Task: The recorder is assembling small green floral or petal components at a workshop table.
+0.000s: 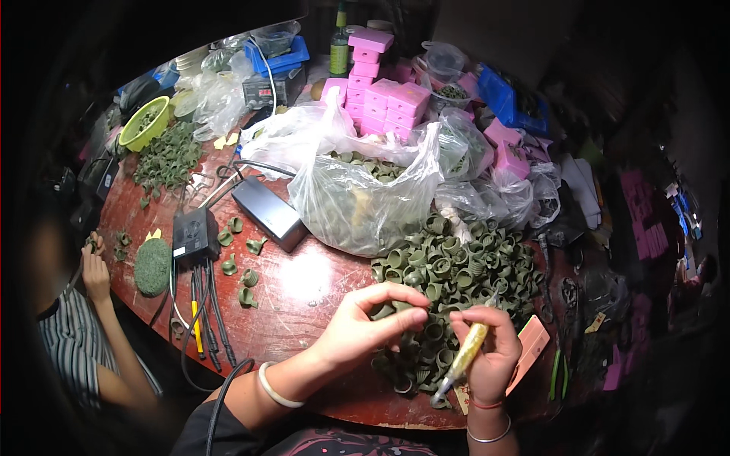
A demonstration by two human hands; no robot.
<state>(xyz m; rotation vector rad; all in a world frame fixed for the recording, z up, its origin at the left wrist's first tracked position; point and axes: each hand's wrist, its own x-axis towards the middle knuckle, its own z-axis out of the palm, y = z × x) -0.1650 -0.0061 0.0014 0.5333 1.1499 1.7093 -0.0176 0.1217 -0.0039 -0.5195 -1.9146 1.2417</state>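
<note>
My left hand point(363, 325) is curled over the near left side of a pile of small dark-green cup-shaped pieces point(449, 266). Its thumb and index finger almost meet, and a small green piece point(385, 310) shows inside the curl of the fingers. My right hand point(493, 351) grips a pen-like tool with a yellow barrel point(467, 351) at the right of the pile. The tool slants, its clear end low and to the left. Beneath and beside that hand lies a flat salmon-pink block point(530, 351).
A clear plastic bag point(357, 216) of green pieces stands behind the pile. Left of it are a black adapter point(268, 213) and a black box with cables point(195, 234). Pink boxes point(395, 106) are stacked at the back. Another person's hand point(96, 273) is at the far left.
</note>
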